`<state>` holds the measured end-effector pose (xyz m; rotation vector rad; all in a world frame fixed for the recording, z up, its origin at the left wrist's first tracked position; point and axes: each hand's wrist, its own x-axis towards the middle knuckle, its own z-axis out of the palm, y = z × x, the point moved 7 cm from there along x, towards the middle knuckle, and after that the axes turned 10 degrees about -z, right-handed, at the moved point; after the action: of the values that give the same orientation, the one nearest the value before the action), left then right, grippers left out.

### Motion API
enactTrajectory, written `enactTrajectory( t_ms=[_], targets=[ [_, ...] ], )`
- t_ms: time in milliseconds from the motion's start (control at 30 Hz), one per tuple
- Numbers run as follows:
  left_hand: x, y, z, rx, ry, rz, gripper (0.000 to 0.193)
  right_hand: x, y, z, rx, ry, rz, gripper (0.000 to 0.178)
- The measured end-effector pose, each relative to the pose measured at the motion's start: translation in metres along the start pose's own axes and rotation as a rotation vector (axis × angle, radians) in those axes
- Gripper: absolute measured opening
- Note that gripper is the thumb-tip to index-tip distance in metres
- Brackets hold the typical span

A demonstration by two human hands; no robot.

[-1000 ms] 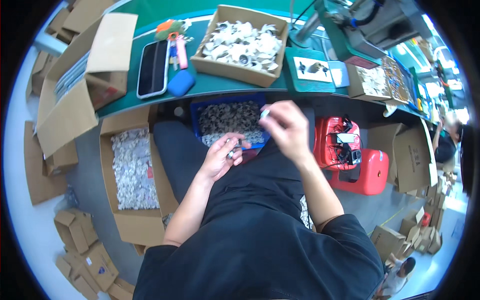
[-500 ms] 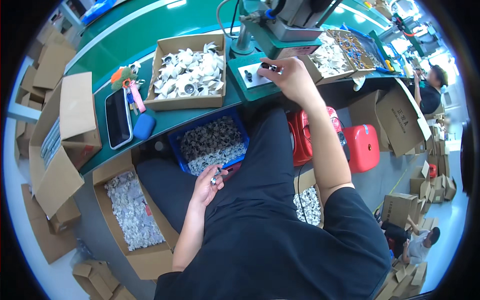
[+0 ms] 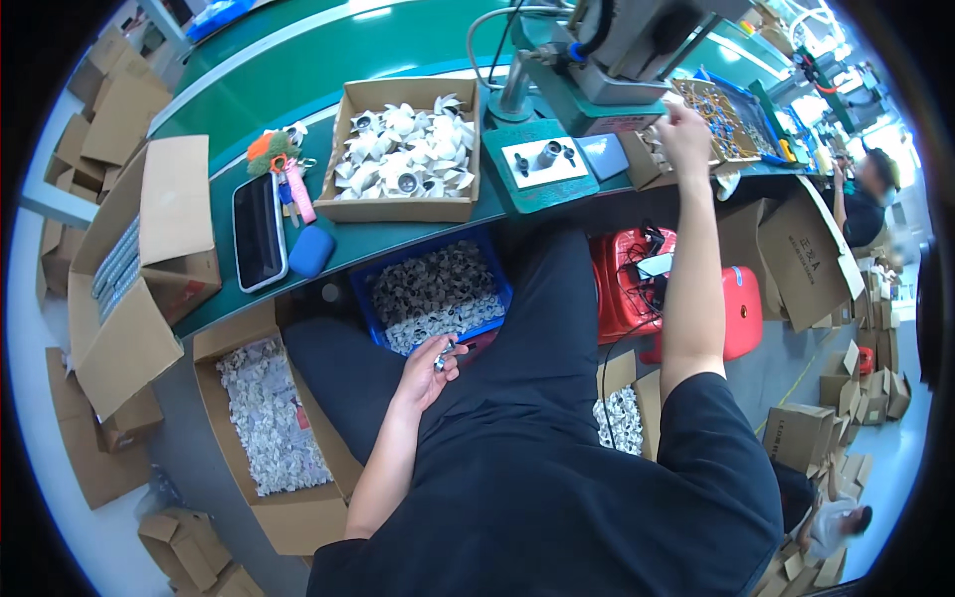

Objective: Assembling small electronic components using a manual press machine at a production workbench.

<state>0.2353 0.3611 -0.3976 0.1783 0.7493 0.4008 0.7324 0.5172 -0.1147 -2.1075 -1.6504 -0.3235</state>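
Right of the press [image 3: 622,116], I had the right hand [image 3: 686,142] at the box [image 3: 652,179], its grip unreadable; the left hand [image 3: 428,373], fingers curled, held metal pieces [image 3: 444,355] above the lap [image 3: 497,398]. Picking seemed the step, calling next for a firm pinch.

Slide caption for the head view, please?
Left hand holds small shiny parts; right hand is at the cardboard box beside the press.

On the bench [image 3: 229,167], the phone [image 3: 260,234] lies left of the keys [image 3: 290,204], a box [image 3: 398,210] stands between keys and press [image 3: 622,75], a parts box [image 3: 652,179] right of the press; lower, a tub [image 3: 503,284] sits right of a carton [image 3: 298,527]
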Motion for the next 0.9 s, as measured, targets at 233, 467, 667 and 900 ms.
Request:
enactTrajectory(
  t_ms=[233,467,667,900],
  targets=[
    [0.004,0.003,-0.003,-0.004,0.036,-0.014,0.022,-0.042,-0.065,0.015,1.294,-0.046,0.127,0.033],
    [0.004,0.0,-0.005,-0.003,0.051,-0.031,0.022,-0.051,-0.131,0.039,1.493,-0.418,0.231,0.037],
    [0.007,0.003,-0.007,-0.004,0.049,-0.027,0.022,-0.053,-0.131,0.038,1.33,-0.47,0.303,0.038],
    [0.012,0.003,-0.006,0.0,0.062,-0.059,0.022,-0.042,-0.133,0.035,1.161,-0.477,0.222,0.032]
  ],
)
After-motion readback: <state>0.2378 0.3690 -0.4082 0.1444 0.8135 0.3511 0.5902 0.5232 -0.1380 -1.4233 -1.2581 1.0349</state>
